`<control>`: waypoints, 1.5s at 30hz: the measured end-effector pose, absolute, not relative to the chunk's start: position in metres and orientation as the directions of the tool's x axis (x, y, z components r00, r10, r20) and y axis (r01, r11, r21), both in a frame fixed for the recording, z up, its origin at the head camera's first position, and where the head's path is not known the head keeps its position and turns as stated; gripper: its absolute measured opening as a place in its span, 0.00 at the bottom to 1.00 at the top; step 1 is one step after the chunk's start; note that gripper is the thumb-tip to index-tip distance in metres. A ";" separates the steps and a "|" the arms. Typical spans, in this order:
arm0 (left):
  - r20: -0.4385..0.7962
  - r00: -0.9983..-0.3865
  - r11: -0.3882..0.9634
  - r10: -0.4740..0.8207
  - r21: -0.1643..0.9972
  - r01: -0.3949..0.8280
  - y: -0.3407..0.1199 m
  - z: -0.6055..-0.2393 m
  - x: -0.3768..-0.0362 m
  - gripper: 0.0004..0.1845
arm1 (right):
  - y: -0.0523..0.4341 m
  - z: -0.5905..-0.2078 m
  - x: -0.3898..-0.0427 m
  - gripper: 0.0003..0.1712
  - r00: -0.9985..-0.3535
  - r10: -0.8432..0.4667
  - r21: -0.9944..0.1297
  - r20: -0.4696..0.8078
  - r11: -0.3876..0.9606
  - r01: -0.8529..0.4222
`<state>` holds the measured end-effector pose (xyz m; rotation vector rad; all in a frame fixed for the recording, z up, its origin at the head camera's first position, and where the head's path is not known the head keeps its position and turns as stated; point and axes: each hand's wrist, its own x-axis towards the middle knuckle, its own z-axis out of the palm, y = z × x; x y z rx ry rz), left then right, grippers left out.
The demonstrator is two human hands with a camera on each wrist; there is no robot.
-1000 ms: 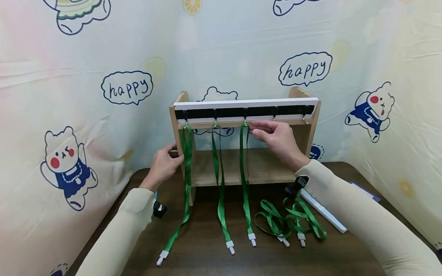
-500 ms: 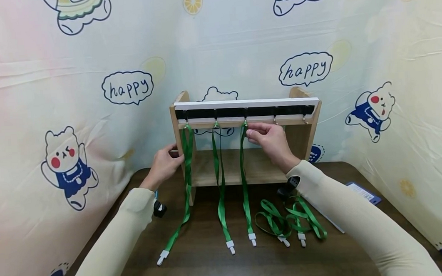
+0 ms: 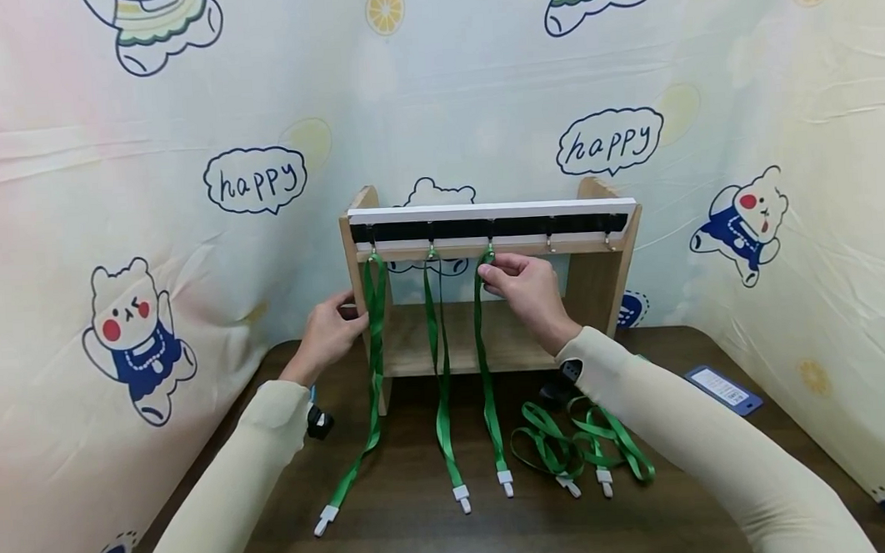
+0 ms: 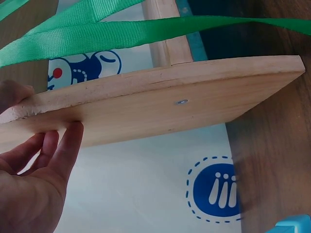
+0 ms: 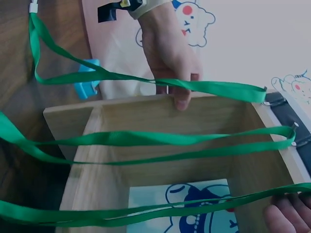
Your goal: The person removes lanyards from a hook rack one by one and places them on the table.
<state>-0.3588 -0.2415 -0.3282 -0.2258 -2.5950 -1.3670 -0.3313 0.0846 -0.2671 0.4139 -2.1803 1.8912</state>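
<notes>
Left grip (image 3: pixel 330 326) held the wooden rack's (image 3: pixel 596 281) side panel, fingers curled round its edge. Right grip (image 3: pixel 524 287) pinched the third green lanyard (image 3: pixel 485 366) just below its hook (image 3: pixel 490 245).

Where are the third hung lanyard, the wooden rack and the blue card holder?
third hung lanyard (image 3: pixel 484 366): head view, mid strap.
wooden rack (image 3: pixel 598 275): head view, right side panel.
blue card holder (image 3: pixel 722 389): head view, centre.

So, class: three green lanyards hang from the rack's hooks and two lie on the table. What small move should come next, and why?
Probably the right hand lets go of the third lanyard, since it hangs from its hook, then reaches for a loose lanyard; two hooks stand bare.
</notes>
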 end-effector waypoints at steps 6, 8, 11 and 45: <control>0.232 -0.972 0.554 0.041 0.804 0.216 -0.242 -0.327 -0.359 0.31 | 0.078 -0.268 -0.330 0.23 -0.930 -0.045 -0.925 0.364 0.098 -0.366; 0.236 -0.971 0.553 0.044 0.803 0.220 -0.242 -0.326 -0.359 0.31 | 0.076 -0.267 -0.330 0.22 -0.928 -0.041 -0.924 0.371 0.084 -0.373; 0.245 -0.968 0.556 0.047 0.799 0.229 -0.243 -0.327 -0.360 0.31 | 0.074 -0.267 -0.330 0.21 -0.926 -0.042 -0.923 0.376 0.070 -0.378; 0.249 -0.968 0.562 0.022 0.798 0.218 -0.240 -0.328 -0.359 0.30 | 0.073 -0.266 -0.330 0.17 -0.943 -0.072 -0.944 0.326 -0.081 -0.320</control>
